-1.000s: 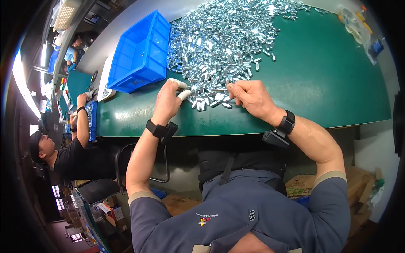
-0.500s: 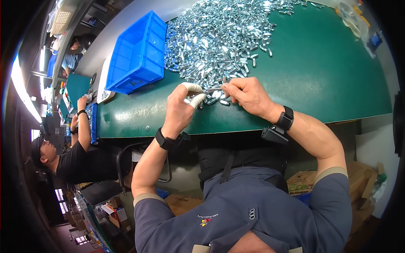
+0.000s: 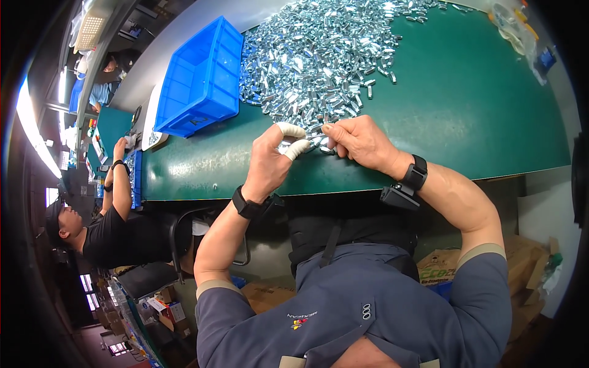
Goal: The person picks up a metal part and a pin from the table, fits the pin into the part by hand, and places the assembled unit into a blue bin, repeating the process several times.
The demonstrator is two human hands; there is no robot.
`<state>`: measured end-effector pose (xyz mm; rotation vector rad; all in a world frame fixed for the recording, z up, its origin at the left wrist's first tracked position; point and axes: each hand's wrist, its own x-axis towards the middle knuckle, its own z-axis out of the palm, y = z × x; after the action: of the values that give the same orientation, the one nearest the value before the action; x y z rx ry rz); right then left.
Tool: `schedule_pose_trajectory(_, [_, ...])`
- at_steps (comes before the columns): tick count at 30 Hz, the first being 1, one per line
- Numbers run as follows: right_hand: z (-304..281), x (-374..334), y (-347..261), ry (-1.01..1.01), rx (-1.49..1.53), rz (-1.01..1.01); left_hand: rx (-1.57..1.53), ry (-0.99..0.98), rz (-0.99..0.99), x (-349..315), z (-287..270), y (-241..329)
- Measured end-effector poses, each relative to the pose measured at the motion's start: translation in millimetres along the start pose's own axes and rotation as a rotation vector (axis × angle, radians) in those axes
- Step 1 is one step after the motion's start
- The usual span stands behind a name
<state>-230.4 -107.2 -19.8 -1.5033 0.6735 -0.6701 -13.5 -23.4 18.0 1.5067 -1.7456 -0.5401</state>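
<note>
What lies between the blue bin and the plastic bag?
In the head view, a heap of metal pieces, then a stretch of green tabletop.

On the left, a co-worker in a black short-sleeved shirt and dark cap — near them glows a long white tube lamp. A cream perforated plastic basket shows upper left — brown cardboard boxes, lower right.

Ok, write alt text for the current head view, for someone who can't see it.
A person's left hand, with white finger covers, and right hand nearly meet at the near edge of a heap of small shiny metal parts on a green table. A blue bin stands left of the heap; farther left is a co-worker in black.
</note>
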Motion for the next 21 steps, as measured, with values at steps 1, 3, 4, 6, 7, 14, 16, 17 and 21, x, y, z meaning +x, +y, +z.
schedule_pose_trajectory(1, [0, 0, 1, -0.009, -0.022, -0.007, 0.0, 0.002, -0.001, -1, 0, -1])
schedule_pose_trajectory(3, [0, 1, 4, -0.031, -0.07, -0.022, 0.01, 0.007, 0.007, -2, 1, -4])
schedule_pose_trajectory(4, [1, 1, 5, -0.037, -0.073, -0.022, 0.015, 0.01, 0.011, -3, 1, -5])
schedule_pose_trajectory(6, [4, 1, 10, -0.052, -0.149, -0.105, 0.014, -0.009, 0.017, -4, 6, -4])
schedule_pose_trajectory(7, [4, 2, 9, -0.06, -0.188, -0.148, 0.014, -0.032, 0.027, -3, 10, -3])
schedule_pose_trajectory(14, [0, 4, 6, 0.038, -0.034, -0.08, 0.057, 0.034, 0.091, 7, -8, -7])
schedule_pose_trajectory(16, [-3, 5, 8, 0.078, 0.007, -0.075, 0.147, 0.171, 0.178, 19, -37, -17])
schedule_pose_trajectory(17, [-3, 5, 7, 0.078, 0.01, -0.057, 0.21, 0.261, 0.204, 26, -57, -22])
schedule_pose_trajectory(21, [-2, 7, 5, 0.065, 0.006, -0.033, 0.445, 0.464, 0.052, 60, -139, -45])
